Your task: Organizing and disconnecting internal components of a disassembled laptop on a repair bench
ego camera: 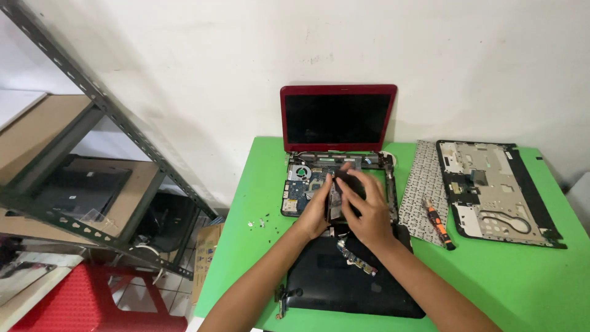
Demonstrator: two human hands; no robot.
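Left hand: the left hand (316,212) sits at the centre of the green worktop (246,203), fingers curled partway, gripping the left edge of a flat dark part (345,184) that stands tilted over the open laptop base (301,181).
Right hand: the right hand (369,212) lies just at 3 o'clock of the left, fingers spread and laid across the face of the same dark part, thumb tucked under; it pinches rather than closes fully.
Dark part: held between both hands, lifted off the base, its lower edge hidden by the palms.
Laptop base: circuit board and fan exposed, with the red-framed screen (338,118) upright at 12 o'clock.
Black cover: a black panel (350,286) lies at 6 o'clock, under the wrists, with a small green board strip (356,259) on it.
Keyboard: a loose keyboard (424,184) lies at 3 o'clock, an orange-handled screwdriver (439,222) resting on its lower corner.
Palmrest frame: further out at 3 o'clock, a grey and black frame (495,190) lies flat.
Shelf: a metal rack (92,160) stands at 9 o'clock, off the worktop.
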